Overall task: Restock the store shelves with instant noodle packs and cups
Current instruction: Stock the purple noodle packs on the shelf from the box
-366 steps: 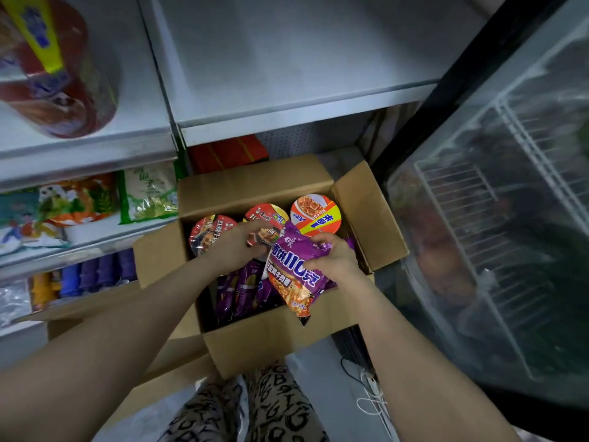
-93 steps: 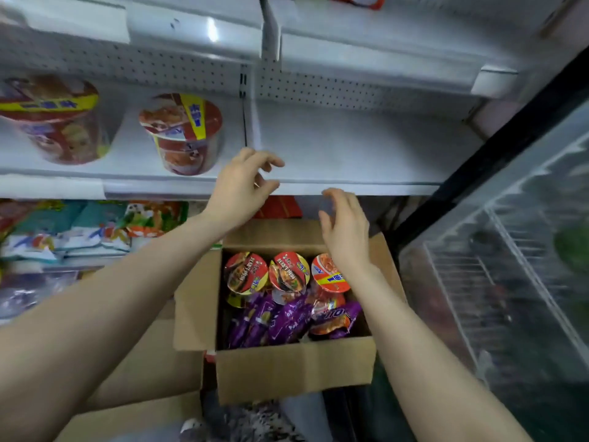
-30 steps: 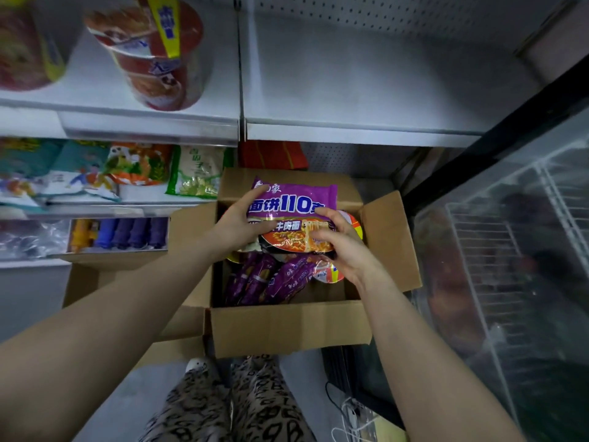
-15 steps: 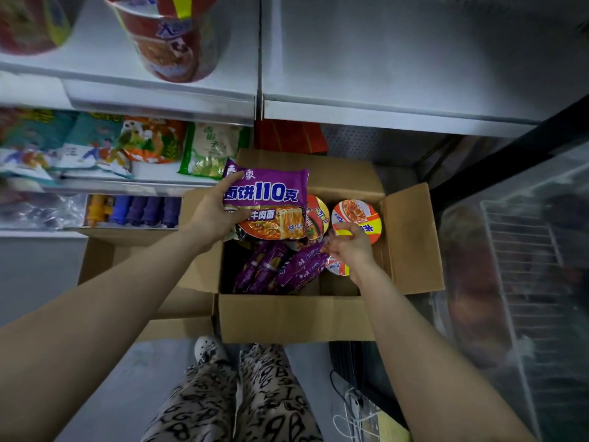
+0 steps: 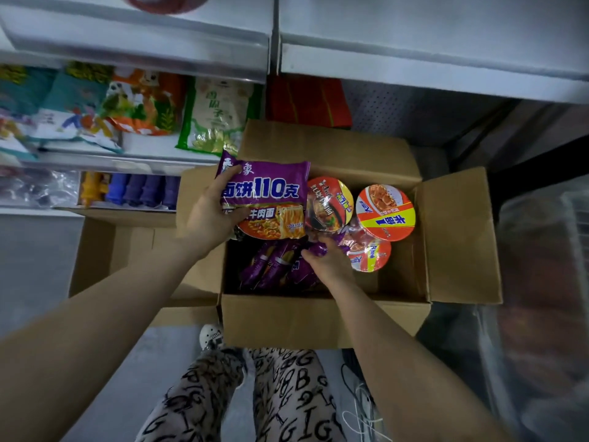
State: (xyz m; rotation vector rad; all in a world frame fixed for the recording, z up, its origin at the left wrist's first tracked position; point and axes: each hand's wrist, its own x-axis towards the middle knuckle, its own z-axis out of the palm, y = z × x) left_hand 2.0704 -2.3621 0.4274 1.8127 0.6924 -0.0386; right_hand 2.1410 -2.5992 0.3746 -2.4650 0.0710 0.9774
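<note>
Left hand point(image 5: 207, 215): grip holding pack point(image 5: 271, 199) above box point(image 5: 318, 320). Right hand point(image 5: 328, 263): grip curled on lower pack point(image 5: 314, 250); cups point(image 5: 385, 212) just right of it.

Dim, cool light; wide-angle bending at edges; soft blur toward corners.

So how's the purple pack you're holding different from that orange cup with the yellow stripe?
The purple pack is a flat, rectangular bag; the orange cup is round, showing its lid. The pack is mostly purple; the cup's lid is orange with a yellow band. The left hand holds the pack up over the cardboard box; the cup sits inside it, with no hand on it. Both carry a food picture and writing.
</note>
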